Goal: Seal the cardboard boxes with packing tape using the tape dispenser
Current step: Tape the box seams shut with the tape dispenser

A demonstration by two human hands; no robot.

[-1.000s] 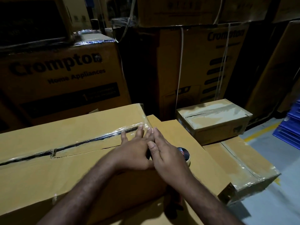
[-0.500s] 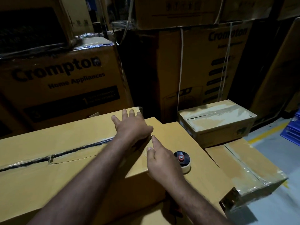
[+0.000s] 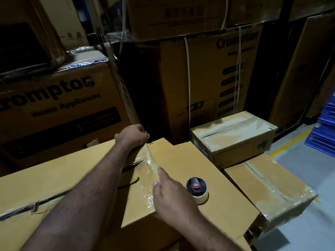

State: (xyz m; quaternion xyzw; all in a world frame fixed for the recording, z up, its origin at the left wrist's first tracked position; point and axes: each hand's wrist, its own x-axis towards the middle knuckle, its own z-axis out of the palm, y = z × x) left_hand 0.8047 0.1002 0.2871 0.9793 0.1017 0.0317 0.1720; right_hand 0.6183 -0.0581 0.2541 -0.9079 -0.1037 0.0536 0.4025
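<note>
My left hand (image 3: 133, 135) is at the centre of the frame. Its fingers are curled over the far right corner of the large brown cardboard box (image 3: 63, 178), which fills the lower left, and they grip that corner. A strip of clear, shiny packing tape (image 3: 151, 171) runs from under that hand down the box's right end, wrinkled where it crosses the dark seam between the flaps. My right hand (image 3: 174, 198) is just below centre, spread loosely and holding nothing, with the index finger stretched out and its tip on the tape at the box's edge.

The tape dispenser (image 3: 197, 190), black with a red hub and a cream roll of tape, is just right of my right hand. It sits on the flat brown cardboard carton (image 3: 217, 205) that lies lower beside the large box.

At right of centre a small brown box with tape across its top (image 3: 233, 136) rests on that same lower level. Another taped carton (image 3: 272, 192) lies in the lower right.

Tall printed Crompton cartons (image 3: 54, 98) are stacked across the top. Blue plastic crates (image 3: 326, 134) show at the right edge, by a yellow floor line (image 3: 288, 142).
</note>
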